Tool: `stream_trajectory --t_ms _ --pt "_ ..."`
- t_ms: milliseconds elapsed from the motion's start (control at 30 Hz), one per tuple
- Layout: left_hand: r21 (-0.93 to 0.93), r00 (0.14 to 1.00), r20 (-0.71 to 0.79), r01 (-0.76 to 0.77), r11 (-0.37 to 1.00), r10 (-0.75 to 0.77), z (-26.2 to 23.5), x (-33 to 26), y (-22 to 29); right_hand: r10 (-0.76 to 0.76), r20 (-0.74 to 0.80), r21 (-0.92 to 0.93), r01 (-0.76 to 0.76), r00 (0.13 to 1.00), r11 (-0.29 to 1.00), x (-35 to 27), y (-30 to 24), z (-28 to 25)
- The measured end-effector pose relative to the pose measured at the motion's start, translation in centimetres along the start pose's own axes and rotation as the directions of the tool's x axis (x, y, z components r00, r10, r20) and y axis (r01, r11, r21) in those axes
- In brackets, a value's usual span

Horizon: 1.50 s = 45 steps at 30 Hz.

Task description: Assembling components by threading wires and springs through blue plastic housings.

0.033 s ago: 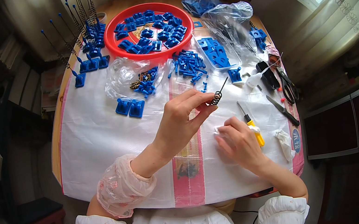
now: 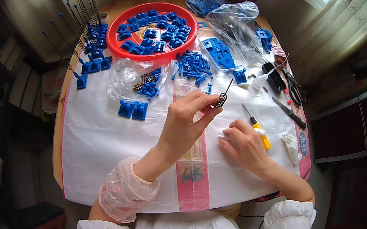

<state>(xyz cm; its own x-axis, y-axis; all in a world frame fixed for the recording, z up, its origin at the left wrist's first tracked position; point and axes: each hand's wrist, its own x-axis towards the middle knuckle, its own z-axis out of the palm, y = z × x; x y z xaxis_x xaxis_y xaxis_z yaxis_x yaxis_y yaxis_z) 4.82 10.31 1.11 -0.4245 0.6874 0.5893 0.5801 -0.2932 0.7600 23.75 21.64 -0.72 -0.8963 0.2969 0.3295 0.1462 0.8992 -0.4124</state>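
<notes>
My left hand [image 2: 188, 116] is raised over the middle of the table, pinching a small black coil spring [image 2: 222, 100] between thumb and fingers. The spring's straight wire end points up and to the right. Lower and to the right, my right hand [image 2: 246, 145] is curled around what looks like a white tissue [image 2: 261, 131], bits of which show on either side of the fingers. Just beside that hand lies a screwdriver [image 2: 265, 142] with a yellow and black handle, its shaft pointing away from me. A blue clip-like part [image 2: 240, 76] sits beyond the spring.
A red round tray [image 2: 155, 56] at the back holds several blue parts. Blue bases with upright springs [image 2: 98, 64] stand far left. Blue pegs [image 2: 193, 65], a clear box [image 2: 222, 53] and plastic bags lie mid-table. At right are a knife [image 2: 290, 113], scissors [image 2: 295, 89] and a crumpled tissue [image 2: 291, 147].
</notes>
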Motion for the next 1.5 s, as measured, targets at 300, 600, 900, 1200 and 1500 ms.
stream_trajectory --t_ms 300,600,900,1200,1500 --pt "-0.027 1.0 0.007 0.016 1.0 -0.016 0.1 0.1 0.2 0.26 0.068 0.424 -0.264 0.963 0.867 1.5 0.5 0.3" --pt "-0.022 1.0 0.004 0.01 1.0 -0.01 0.1 0.1 0.1 0.105 -0.01 0.164 -0.102 0.994 0.981 1.6 0.8 0.7" --pt "-0.028 1.0 -0.003 -0.004 1.0 0.004 0.2 0.1 0.1 -0.227 0.031 -0.171 0.229 0.973 0.958 2.4 1.7 0.4" --pt "-0.015 1.0 0.003 0.008 1.0 -0.008 0.1 0.1 0.0 -0.077 0.039 0.055 0.075 0.996 0.996 1.5 0.3 0.3" --pt "-0.004 1.0 0.009 0.009 1.0 -0.009 0.0 0.2 0.0 0.268 0.127 0.34 -0.296 0.955 0.893 2.9 1.2 -0.2"
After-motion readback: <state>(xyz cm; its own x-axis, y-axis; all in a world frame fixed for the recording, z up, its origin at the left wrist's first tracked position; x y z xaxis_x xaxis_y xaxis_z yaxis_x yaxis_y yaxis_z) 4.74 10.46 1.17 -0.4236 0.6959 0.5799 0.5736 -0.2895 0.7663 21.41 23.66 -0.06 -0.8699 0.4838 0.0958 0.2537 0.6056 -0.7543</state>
